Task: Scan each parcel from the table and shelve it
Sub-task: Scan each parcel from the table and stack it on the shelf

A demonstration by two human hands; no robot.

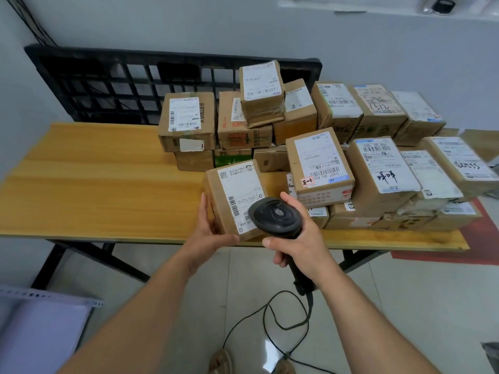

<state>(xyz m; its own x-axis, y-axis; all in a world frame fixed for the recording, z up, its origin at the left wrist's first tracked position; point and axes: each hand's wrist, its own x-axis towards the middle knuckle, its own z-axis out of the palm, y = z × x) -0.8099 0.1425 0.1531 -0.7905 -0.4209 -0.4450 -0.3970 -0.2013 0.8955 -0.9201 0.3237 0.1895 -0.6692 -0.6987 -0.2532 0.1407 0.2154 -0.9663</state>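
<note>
"1512" marks one parcel [378, 103], "530- D5" another's label [383, 163]

place: parcel sorting room | evidence: stacked labelled cartons [320, 163] on wooden table [94, 184], corded barcode scanner [275, 214]

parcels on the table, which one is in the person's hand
The parcel at the table's front edge: the left hand grips it and the right hand holds the scanner over it. The rest lie untouched.
</note>
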